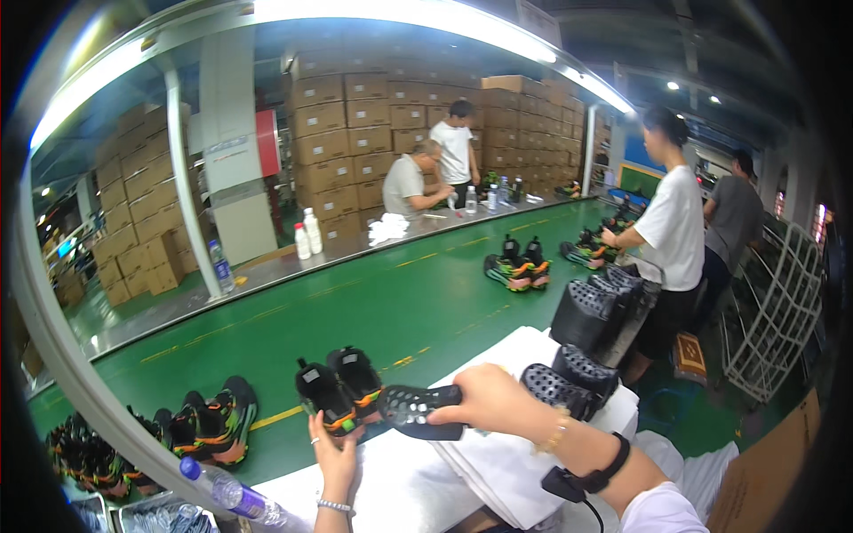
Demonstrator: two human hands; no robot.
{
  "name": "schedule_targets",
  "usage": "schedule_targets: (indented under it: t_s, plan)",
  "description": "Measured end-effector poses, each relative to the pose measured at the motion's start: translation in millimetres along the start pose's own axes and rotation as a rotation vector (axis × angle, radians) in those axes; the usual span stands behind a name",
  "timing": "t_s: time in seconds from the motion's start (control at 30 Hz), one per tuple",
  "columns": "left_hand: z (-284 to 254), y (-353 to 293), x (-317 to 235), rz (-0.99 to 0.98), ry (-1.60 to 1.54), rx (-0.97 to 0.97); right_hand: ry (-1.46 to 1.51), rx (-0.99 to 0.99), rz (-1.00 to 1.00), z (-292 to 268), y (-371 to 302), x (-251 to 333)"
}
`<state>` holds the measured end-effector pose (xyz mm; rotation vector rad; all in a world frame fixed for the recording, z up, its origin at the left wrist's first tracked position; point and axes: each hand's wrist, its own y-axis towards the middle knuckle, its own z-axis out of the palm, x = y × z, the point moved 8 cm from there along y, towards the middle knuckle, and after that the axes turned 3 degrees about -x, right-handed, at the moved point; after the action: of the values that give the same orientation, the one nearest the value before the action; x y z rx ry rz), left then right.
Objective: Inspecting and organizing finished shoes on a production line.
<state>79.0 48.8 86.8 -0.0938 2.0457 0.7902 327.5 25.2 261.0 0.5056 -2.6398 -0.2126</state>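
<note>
My right hand (487,400) grips a black perforated plastic shoe form (413,409) by its wide end, thumb below and fingers over the top. The form's rounded, hole-covered tip reaches left, close to a pair of dark sneakers with orange and green trim. My left hand (334,457) holds the near end of the left sneaker (323,391), with its fingers on both sides. The right sneaker (357,373) stands beside it on the green belt. More black perforated forms (562,391) lie just right of my right hand, on white sheets (511,457).
Several sneakers (222,417) line the belt (293,324) at left; another pair (517,264) stands farther along. A water bottle (233,493) lies near my left forearm. Taller black forms (586,311) stand at right, near a person in white (671,222). Stacked cartons (329,142) fill the back.
</note>
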Motion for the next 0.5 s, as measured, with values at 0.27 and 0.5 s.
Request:
schedule_targets:
  t_s: [0.27,0.5]
  plan:
    - [-17,1,13,-0.108,-0.180,-0.056,0.156,0.343,0.200,129,132,67]
    - [-10,-1,25,-0.194,-0.197,-0.031,-0.156,0.023,0.090,190,153,76]
